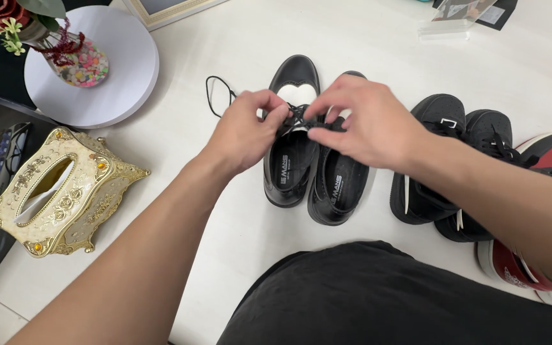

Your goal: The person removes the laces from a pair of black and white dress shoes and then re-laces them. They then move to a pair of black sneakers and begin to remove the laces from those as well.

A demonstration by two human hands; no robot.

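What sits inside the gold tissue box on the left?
Through the oval slot of the gold tissue box, a white tissue shows. How many more lie beneath cannot be seen; the lid covers them.

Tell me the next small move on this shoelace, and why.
Probably draw the lace snug: both the left hand and right hand pinch it over the left black-and-white dress shoe, while a slack loop lies on the floor beside it.
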